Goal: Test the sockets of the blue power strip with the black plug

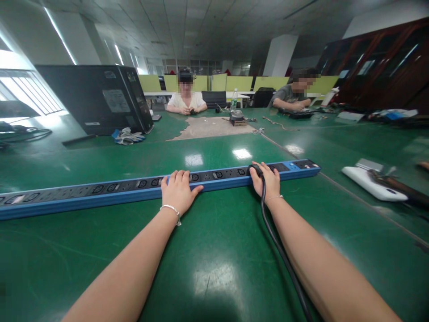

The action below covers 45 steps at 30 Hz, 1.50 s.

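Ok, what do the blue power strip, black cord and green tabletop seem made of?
Power strip: probably painted or anodised metal, given its smooth blue and straight edges. Cord: likely smooth black rubber or plastic, bending evenly. Tabletop: glossy, reflecting light; perhaps vinyl; the ragged pale patch suggests a covering.

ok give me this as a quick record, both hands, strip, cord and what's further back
left hand: resting on strip
right hand: gripping plug, against strip
strip: blue, black-faced, lying on table
cord: black, running from plug toward viewer
plug seating: cannot tell
further back: gloves, black case, bottle, two people
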Motion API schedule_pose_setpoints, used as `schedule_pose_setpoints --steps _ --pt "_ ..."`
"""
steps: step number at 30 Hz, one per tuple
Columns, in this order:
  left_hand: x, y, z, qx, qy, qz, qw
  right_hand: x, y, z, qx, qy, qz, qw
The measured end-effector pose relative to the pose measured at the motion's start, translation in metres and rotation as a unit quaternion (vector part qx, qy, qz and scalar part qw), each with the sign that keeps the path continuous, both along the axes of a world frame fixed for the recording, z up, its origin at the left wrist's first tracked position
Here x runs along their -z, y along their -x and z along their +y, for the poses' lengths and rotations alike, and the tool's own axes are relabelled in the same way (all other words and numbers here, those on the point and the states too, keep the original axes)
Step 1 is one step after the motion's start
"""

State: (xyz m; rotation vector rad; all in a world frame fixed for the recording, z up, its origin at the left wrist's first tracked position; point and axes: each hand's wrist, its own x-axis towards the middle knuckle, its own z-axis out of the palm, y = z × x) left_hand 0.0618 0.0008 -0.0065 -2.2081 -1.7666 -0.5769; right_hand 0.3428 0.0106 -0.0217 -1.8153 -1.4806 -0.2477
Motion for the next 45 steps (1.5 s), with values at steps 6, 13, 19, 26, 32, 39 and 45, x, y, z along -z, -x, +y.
schedule_pose_setpoints --steps 6,13,19,26,32,39,45 --pt "-0.001 0.000 -0.001 -0.008 -0.002 0.010 1.000 -0.012 -0.007 0.006 -0.011 -0.103 0.116 0.988" --pt "-0.002 -0.001 -0.001 -0.006 0.001 0.004 1.000 -0.018 -0.084 0.001 0.072 -0.193 0.196 0.959" --pt "-0.002 0.000 -0.001 -0.005 0.005 0.001 1.000 -0.001 -0.118 0.006 0.114 -0.160 0.204 0.959" --pt "-0.002 0.000 0.000 -0.004 0.002 0.000 1.000 -0.001 -0.114 0.007 0.105 -0.117 0.210 0.965" --pt "-0.004 -0.001 -0.001 -0.005 0.011 0.001 1.000 -0.003 -0.114 0.009 0.081 -0.096 0.176 0.976" --pt "-0.003 -0.001 0.000 -0.002 0.009 -0.003 1.000 -0.006 -0.118 0.005 0.092 -0.023 0.093 0.991" --pt "-0.003 0.000 0.000 0.003 0.009 -0.007 1.000 -0.004 -0.119 -0.001 0.082 -0.009 0.033 0.996"
